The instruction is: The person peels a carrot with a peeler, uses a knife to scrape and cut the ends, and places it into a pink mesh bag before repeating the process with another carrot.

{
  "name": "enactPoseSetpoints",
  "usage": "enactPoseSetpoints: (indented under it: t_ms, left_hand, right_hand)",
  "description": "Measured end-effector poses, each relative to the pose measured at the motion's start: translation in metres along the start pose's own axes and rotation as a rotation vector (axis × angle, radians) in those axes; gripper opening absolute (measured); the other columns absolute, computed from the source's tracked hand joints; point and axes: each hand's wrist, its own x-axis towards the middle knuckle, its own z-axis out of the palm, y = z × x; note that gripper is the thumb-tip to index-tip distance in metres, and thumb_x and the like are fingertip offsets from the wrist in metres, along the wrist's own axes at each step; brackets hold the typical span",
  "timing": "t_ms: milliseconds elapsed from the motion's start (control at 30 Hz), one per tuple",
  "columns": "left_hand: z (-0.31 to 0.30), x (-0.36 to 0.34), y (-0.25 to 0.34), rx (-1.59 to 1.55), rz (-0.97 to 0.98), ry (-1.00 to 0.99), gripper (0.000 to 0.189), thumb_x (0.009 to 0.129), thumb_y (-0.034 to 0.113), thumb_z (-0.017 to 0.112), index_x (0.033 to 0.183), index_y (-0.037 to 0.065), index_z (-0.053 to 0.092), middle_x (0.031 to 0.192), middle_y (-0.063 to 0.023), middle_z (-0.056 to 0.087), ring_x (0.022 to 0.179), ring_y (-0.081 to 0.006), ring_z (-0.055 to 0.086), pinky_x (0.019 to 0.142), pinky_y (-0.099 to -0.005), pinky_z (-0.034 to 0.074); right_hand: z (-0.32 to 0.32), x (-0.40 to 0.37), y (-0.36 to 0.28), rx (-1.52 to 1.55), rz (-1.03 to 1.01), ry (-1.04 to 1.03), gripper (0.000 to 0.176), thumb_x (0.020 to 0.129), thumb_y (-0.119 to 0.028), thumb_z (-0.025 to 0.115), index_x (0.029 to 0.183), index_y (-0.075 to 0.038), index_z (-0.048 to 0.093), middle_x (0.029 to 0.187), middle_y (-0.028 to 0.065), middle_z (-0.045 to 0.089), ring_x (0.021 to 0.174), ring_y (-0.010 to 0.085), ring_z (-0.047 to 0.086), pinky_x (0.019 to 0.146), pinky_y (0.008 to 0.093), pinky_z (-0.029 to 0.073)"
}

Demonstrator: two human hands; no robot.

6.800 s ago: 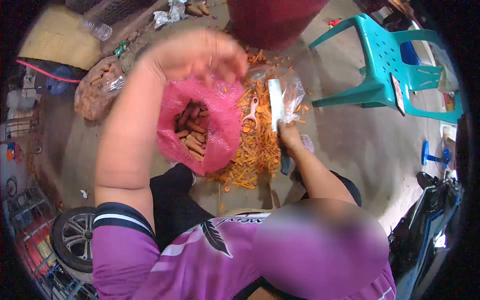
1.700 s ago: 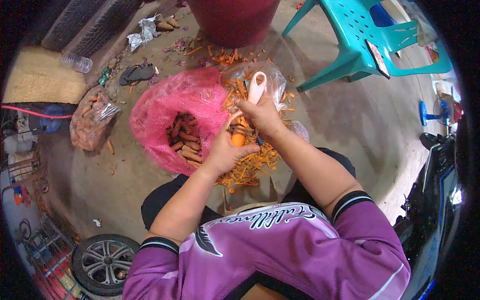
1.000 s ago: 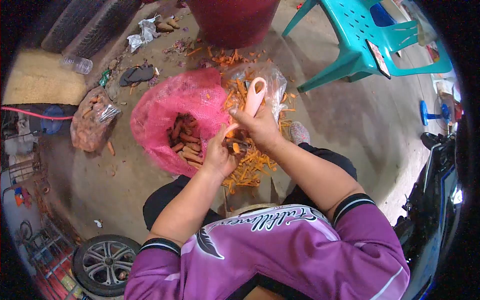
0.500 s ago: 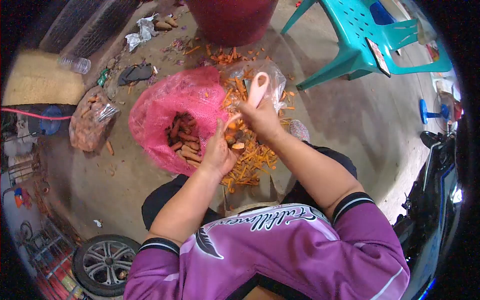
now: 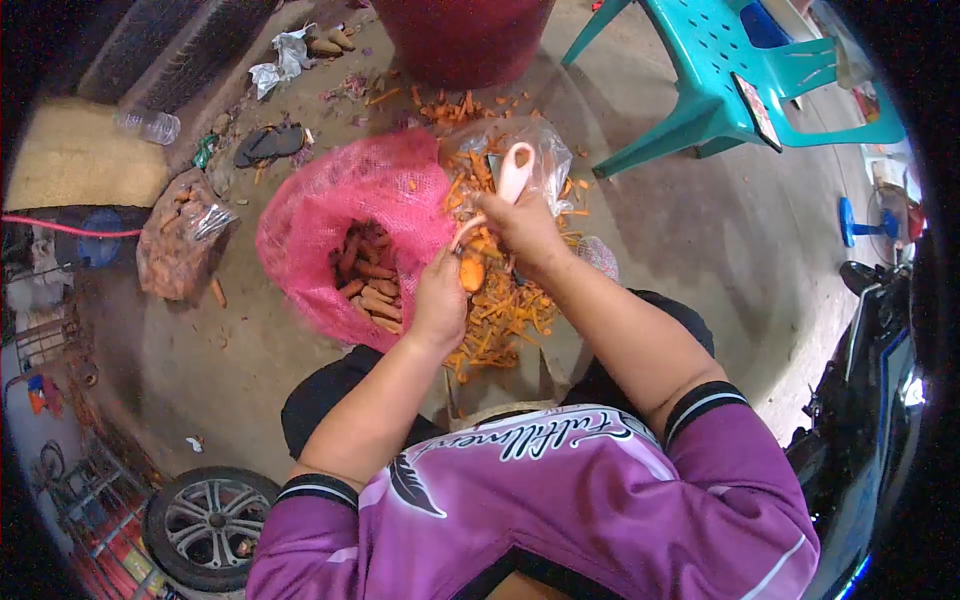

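My left hand (image 5: 438,308) is closed around a carrot (image 5: 471,274), its bright orange peeled side facing right. In my right hand (image 5: 525,232) is a peeler with a pale pink handle (image 5: 515,172); its head reaches toward the carrot, and its blade is partly hidden by my fingers. Below both hands lies a heap of orange peelings (image 5: 505,325), partly on a clear plastic bag (image 5: 550,150). Left of my hands, a pink mesh sack (image 5: 310,210) stands open with several unpeeled, brownish roots (image 5: 372,270) inside.
A dark red tub (image 5: 465,45) stands ahead, with scraps at its base. To the right are a green plastic chair (image 5: 705,70) holding a phone and a motorcycle (image 5: 875,390). On the left are a filled plastic bag (image 5: 180,245), a sandal (image 5: 268,146) and a wheel (image 5: 213,525).
My left hand has turned and shifted slightly, so the carrot's orange side now shows beside my fingers. My right hand, with the peeler, has barely moved.
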Motion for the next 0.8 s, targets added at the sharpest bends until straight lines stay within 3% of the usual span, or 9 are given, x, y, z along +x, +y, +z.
enactPoseSetpoints:
  t_ms: [33,133,300,400,433,533,667,700,800]
  left_hand:
    - [-0.001,0.0,0.0,0.016,-0.017,-0.013,0.031,0.091,0.028,0.032,0.094,0.004,0.051,0.079,-0.0041,0.053,0.066,-0.0114,0.05,0.058,-0.0254,0.042]
    - [-0.005,0.002,0.0,0.091,-0.028,-0.043,0.031,0.091,0.026,0.032,0.093,0.003,0.051,0.078,-0.0041,0.054,0.065,-0.0112,0.05,0.059,-0.0254,0.043]
    - [-0.005,0.003,-0.005,0.213,0.033,-0.035,0.032,0.091,0.028,0.031,0.093,0.004,0.051,0.076,-0.0043,0.053,0.062,-0.0118,0.049,0.054,-0.0256,0.042]
    - [-0.007,-0.001,0.014,-0.101,-0.208,-0.185,0.03,0.091,0.028,0.032,0.094,0.004,0.051,0.077,-0.0036,0.054,0.063,-0.0137,0.051,0.055,-0.0269,0.044]
    - [-0.004,-0.002,0.017,-0.182,-0.244,-0.148,0.031,0.09,0.029,0.033,0.094,0.005,0.052,0.076,-0.0031,0.053,0.063,-0.0131,0.05,0.054,-0.026,0.042]
    - [0.003,-0.003,0.019,-0.352,-0.308,-0.065,0.031,0.089,0.032,0.036,0.094,0.006,0.053,0.074,-0.0016,0.051,0.063,-0.0119,0.049,0.051,-0.0243,0.038]
    - [0.014,0.0,0.02,-0.331,-0.288,0.005,0.031,0.087,0.034,0.041,0.098,0.007,0.051,0.072,-0.0006,0.05,0.065,-0.0125,0.051,0.05,-0.0242,0.038]
    - [0.017,0.0,0.021,-0.316,-0.283,0.034,0.031,0.087,0.034,0.042,0.099,0.007,0.051,0.071,-0.0004,0.049,0.065,-0.0128,0.051,0.05,-0.0242,0.038]
    - [-0.016,0.004,0.007,-0.256,-0.405,-0.181,0.03,0.087,0.034,0.042,0.099,0.008,0.051,0.073,-0.0004,0.05,0.066,-0.0137,0.051,0.051,-0.0248,0.039]
  right_hand:
    - [-0.003,0.012,0.009,0.111,-0.096,0.091,0.019,0.071,-0.02,0.062,0.07,-0.005,0.051,0.057,0.0001,0.048,0.043,0.0077,0.04,0.038,0.0223,0.029]
    - [-0.014,0.021,0.005,0.079,0.01,0.188,0.018,0.071,-0.019,0.063,0.069,-0.005,0.051,0.058,0.0005,0.049,0.045,0.0079,0.041,0.038,0.0224,0.029]
    - [-0.002,0.005,0.003,0.058,-0.038,0.042,0.019,0.072,-0.018,0.062,0.064,-0.007,0.049,0.05,-0.0024,0.043,0.039,0.0075,0.036,0.036,0.0221,0.025]
    - [-0.018,0.028,0.008,0.103,-0.04,0.212,0.02,0.072,-0.018,0.062,0.063,-0.008,0.047,0.05,-0.0028,0.042,0.039,0.0069,0.036,0.036,0.0214,0.025]
    - [-0.018,0.027,0.004,0.019,-0.023,0.207,0.023,0.07,-0.021,0.063,0.065,0.0,0.055,0.057,0.0027,0.053,0.048,0.0102,0.047,0.044,0.026,0.037]
    - [0.002,-0.002,-0.001,0.126,-0.147,-0.006,0.02,0.072,-0.017,0.062,0.063,-0.008,0.048,0.051,-0.0031,0.041,0.04,0.0075,0.038,0.037,0.0219,0.029]
    - [0.007,-0.009,0.01,0.055,-0.18,-0.121,0.02,0.072,-0.019,0.063,0.067,-0.004,0.052,0.055,-0.0007,0.047,0.045,0.0075,0.043,0.039,0.0221,0.032]
    - [0.003,0.001,0.018,0.009,-0.187,-0.081,0.019,0.071,-0.019,0.063,0.068,-0.003,0.053,0.057,0.0003,0.049,0.046,0.0076,0.043,0.041,0.0221,0.032]
    - [-0.012,0.023,0.015,-0.056,-0.194,0.16,0.02,0.071,-0.02,0.062,0.066,-0.002,0.053,0.056,0.0001,0.048,0.046,0.0079,0.042,0.042,0.0224,0.032]
